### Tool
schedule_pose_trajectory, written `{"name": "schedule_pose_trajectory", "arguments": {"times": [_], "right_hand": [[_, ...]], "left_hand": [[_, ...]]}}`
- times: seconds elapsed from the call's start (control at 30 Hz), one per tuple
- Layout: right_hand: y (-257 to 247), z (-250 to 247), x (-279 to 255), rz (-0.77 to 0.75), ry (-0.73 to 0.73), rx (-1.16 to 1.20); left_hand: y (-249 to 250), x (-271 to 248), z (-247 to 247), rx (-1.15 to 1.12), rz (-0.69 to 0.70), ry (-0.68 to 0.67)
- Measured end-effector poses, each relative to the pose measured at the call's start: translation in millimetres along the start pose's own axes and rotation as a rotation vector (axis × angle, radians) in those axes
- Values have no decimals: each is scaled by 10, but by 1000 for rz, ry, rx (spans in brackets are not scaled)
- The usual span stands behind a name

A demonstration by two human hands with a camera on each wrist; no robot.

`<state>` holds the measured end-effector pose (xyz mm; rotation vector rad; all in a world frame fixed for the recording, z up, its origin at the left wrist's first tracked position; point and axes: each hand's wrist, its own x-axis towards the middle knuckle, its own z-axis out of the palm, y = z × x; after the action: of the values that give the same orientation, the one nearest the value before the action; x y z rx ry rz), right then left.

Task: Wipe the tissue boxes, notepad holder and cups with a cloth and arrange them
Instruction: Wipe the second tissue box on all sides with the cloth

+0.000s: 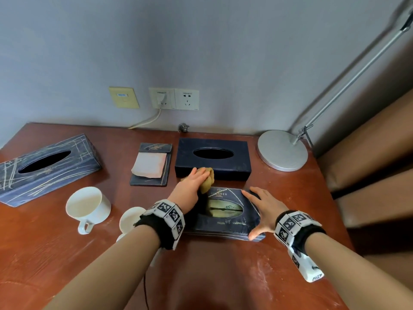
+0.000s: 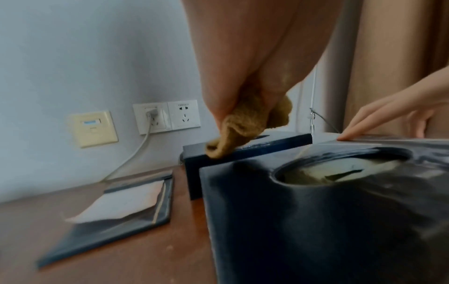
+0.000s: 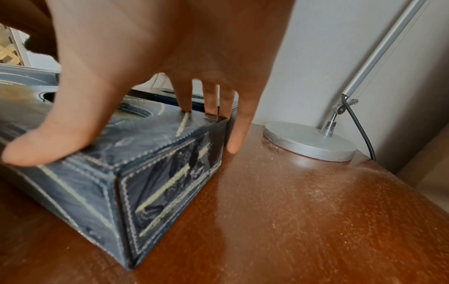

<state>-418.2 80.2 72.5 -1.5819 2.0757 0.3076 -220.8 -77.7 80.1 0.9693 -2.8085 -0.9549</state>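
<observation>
Head view: your left hand [image 1: 194,180] is closed around a bunched tan cloth [image 1: 207,180] at the far left corner of the near tissue box [image 1: 225,224]; whether the cloth touches the box top you can't tell from the left wrist view, where it hangs just past the box's far edge. Your right hand [image 1: 263,209] lies spread over the right end of that same box, fingers straight on the top, thumb [image 3: 41,148] on the near top edge, little finger down beside the far end. It pins the box rather than curling round it.

Behind the near box sits a plain dark tissue box [image 1: 212,159], close but apart. Notepad holder [image 1: 152,164] lies flat just left of that one, paper sheet on it. A third tissue box [image 1: 48,168] with scratch pattern sits well apart at the far left, angled. Two white cups stand at near left: the big cup [image 1: 88,206] upright with its handle toward you, the small cup [image 1: 129,220] partly hidden by your left wrist.

Everything rests on a brown table [image 1: 245,276]. Silver lamp base [image 1: 282,151] is at the far right, near the plain box. Wall sockets [image 1: 174,99] are above, one with a plug in.
</observation>
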Motion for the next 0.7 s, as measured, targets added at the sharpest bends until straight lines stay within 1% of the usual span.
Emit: {"name": "schedule_pose_trajectory", "arguments": {"times": [0.07,0.13,0.27,0.37,0.43,0.47,0.53,0.57,0.63,0.67,0.7], "right_hand": [[7,12,10,5,-4,3],[22,17,19,6,-11,3],[12,2,8,-16,-17,-11],[26,-160,42,11,-39,83],[-2,-336,115,10,22,139],[-51,-416,169,-6,76,144],[-227,-481,320,-72,158,153],[-360,-474,394,-113,161,173],[-627,-363,534,-180,117,193],[-737,-289,583,-177,83,171],[-811,-212,617,-159,58,131]], "left_hand": [[96,63,125,79,-56,-93],[176,34,302,133,-40,-157],[271,39,343,-92,-83,-107],[285,84,295,-97,-82,-48],[280,64,315,-124,-107,-66],[273,48,333,-166,-118,-89],[244,27,358,-246,-104,-122],[217,19,366,-240,-78,-122],[164,-13,355,-79,-19,-77],[131,-39,337,25,-11,-56],[86,-68,311,105,-29,-64]]}}
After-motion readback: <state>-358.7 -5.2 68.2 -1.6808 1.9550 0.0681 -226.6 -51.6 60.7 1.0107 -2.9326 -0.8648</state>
